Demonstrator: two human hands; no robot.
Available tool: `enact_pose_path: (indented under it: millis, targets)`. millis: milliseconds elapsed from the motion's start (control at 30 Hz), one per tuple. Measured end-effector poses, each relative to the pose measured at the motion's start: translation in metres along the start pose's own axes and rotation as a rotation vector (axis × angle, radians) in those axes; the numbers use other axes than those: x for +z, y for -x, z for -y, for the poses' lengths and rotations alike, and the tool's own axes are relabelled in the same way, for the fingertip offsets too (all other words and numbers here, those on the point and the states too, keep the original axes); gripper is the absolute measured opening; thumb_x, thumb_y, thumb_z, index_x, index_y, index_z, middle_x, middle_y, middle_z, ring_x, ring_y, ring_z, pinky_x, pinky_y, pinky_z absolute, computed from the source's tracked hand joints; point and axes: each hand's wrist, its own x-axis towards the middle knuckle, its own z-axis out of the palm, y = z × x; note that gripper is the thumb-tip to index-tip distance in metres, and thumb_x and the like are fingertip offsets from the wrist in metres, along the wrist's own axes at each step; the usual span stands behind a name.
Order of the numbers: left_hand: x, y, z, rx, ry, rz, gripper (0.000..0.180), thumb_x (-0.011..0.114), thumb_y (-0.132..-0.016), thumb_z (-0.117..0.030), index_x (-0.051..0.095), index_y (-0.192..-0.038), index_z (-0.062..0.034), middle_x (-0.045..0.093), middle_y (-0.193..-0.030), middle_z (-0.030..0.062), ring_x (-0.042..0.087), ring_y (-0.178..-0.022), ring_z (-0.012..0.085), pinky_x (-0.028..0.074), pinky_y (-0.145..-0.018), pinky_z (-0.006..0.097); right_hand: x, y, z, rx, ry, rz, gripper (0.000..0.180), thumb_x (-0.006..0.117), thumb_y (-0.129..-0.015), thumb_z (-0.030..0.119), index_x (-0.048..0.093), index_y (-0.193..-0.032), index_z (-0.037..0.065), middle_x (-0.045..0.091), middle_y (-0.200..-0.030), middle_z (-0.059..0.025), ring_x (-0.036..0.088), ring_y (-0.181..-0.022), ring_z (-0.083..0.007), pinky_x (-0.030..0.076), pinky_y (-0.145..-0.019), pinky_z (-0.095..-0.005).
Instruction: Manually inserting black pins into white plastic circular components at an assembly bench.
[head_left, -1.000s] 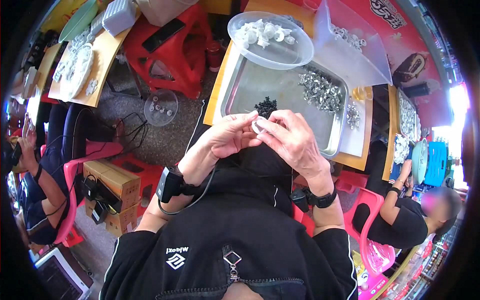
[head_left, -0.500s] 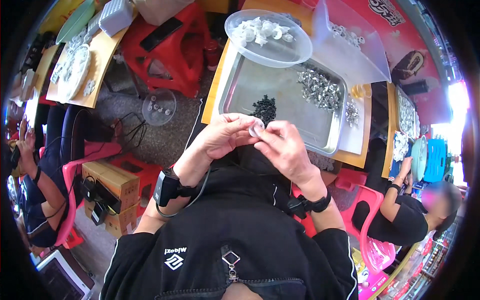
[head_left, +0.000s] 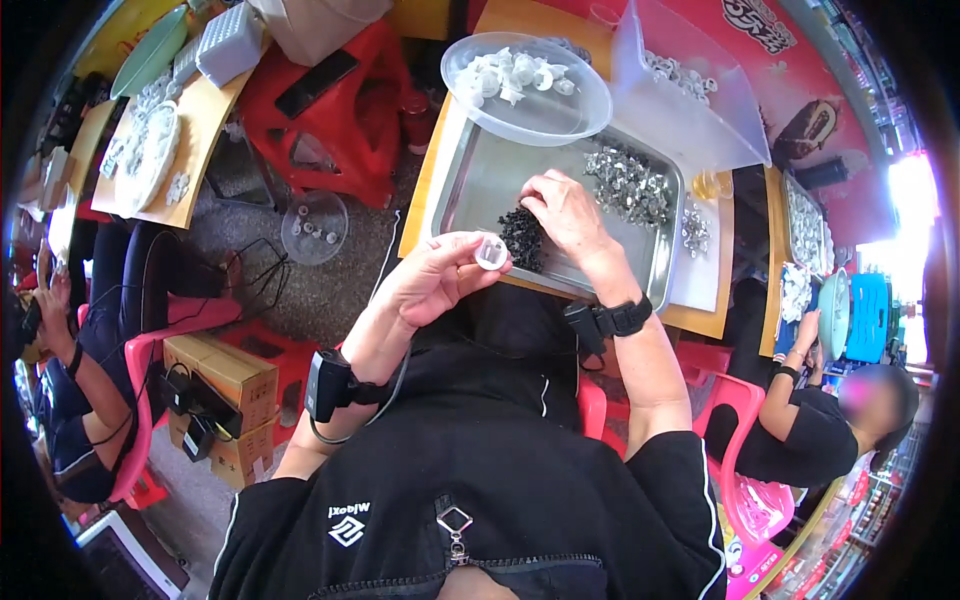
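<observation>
Between thumb and fingers, my left hand (head_left: 440, 275) holds a small round white plastic part (head_left: 491, 253) just off the tray's near edge. My right hand (head_left: 565, 215) reaches over the metal tray (head_left: 478, 165), fingertips pinched at the edge of a pile of small black parts (head_left: 520, 238). Whatever lies between those fingertips is too small to make out. Farther right in the same tray lies a heap of small shiny metal pieces (head_left: 628, 185).
A clear round bowl (head_left: 585, 120) of white plastic parts rests over the tray's far edge. Beside it stands a translucent bin (head_left: 725, 135). Red stools (head_left: 325, 110) and a bowl (head_left: 312, 250) on the floor are to the left. Co-workers sit at both sides.
My right hand has left the white part and moved up and forward to the black pile. My left hand keeps the part, now tilted with its round face upward.
</observation>
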Motion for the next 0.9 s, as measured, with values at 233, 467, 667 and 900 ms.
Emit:
enact_pose_path:
  millis: [233,467,667,900]
  targets:
    - [-0.005,-0.001,-0.001,0.009,0.036,0.005,0.031,0.058,-0.090,-0.020,0.057,-0.108,0.0058,0.064,-0.100,0.0158,0.065,-0.091,0.0207,0.056,-0.077,0.024,-0.011,0.011,0.009,0.137,-0.253,-0.016,0.009,0.062,-0.080,0.010,0.064,-0.083,0.002,0.064,-0.082,-0.0119,0.063,-0.074,-0.0224,0.049,-0.070,-0.0299]
    - [-0.002,-0.005,-0.005,-0.014,0.036,0.060,0.032,0.059,-0.090,-0.021,0.056,-0.110,0.0038,0.065,-0.099,0.0144,0.065,-0.091,0.0205,0.056,-0.076,0.025,-0.022,0.040,0.014,0.449,-1.308,-0.036,0.010,0.062,-0.084,0.006,0.062,-0.092,0.000,0.066,-0.086,-0.0093,0.061,-0.070,-0.0099,0.050,-0.066,-0.0217]
    - [0.001,-0.008,-0.006,-0.037,0.023,0.086,0.032,0.059,-0.089,-0.020,0.056,-0.111,0.0034,0.065,-0.101,0.0142,0.065,-0.093,0.0215,0.056,-0.076,0.025,-0.027,0.055,0.031,0.485,-1.474,-0.041,0.020,0.061,-0.085,0.005,0.062,-0.104,-0.002,0.066,-0.089,-0.0110,0.062,-0.072,-0.0123,0.051,-0.070,-0.0237]
    - [0.007,-0.009,-0.004,-0.016,0.031,0.097,0.034,0.058,-0.090,-0.017,0.054,-0.114,0.0066,0.062,-0.105,0.0159,0.063,-0.098,0.0233,0.054,-0.081,0.025,-0.024,0.065,0.030,0.417,-1.543,-0.059,0.018,0.063,-0.086,0.007,0.064,-0.101,-0.003,0.067,-0.088,-0.0119,0.062,-0.071,-0.0137,0.051,-0.068,-0.0248]
